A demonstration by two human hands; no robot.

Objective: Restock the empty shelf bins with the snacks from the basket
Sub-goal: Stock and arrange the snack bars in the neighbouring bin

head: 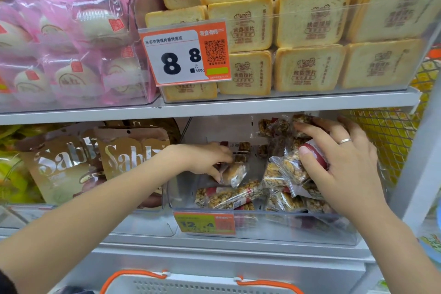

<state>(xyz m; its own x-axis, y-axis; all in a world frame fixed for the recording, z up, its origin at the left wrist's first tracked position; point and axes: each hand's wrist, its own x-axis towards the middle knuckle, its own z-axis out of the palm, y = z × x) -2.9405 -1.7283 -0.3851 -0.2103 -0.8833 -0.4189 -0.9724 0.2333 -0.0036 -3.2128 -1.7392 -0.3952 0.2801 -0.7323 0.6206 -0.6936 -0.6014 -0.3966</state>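
Observation:
A clear plastic shelf bin (pixel 262 224) on the lower shelf holds several nut-brittle snack packets (pixel 229 194) in clear wrappers with red labels. My left hand (pixel 205 160) reaches into the bin's left part and grips a pale round snack packet (pixel 235 173). My right hand (pixel 341 164) is at the bin's right side, fingers curled round a stack of brittle packets (pixel 288 167) piled against the right wall. The white basket (pixel 200 281) with orange handles shows at the bottom edge; its contents are hidden.
An orange price tag (pixel 205 222) hangs on the bin's front. Brown Sable bags (pixel 128 153) fill the bin to the left. The shelf above carries toast-slice packs (pixel 307 24), pink-wrapped buns (pixel 71 43) and a price card (pixel 183 52). Yellow mesh (pixel 391 136) stands at right.

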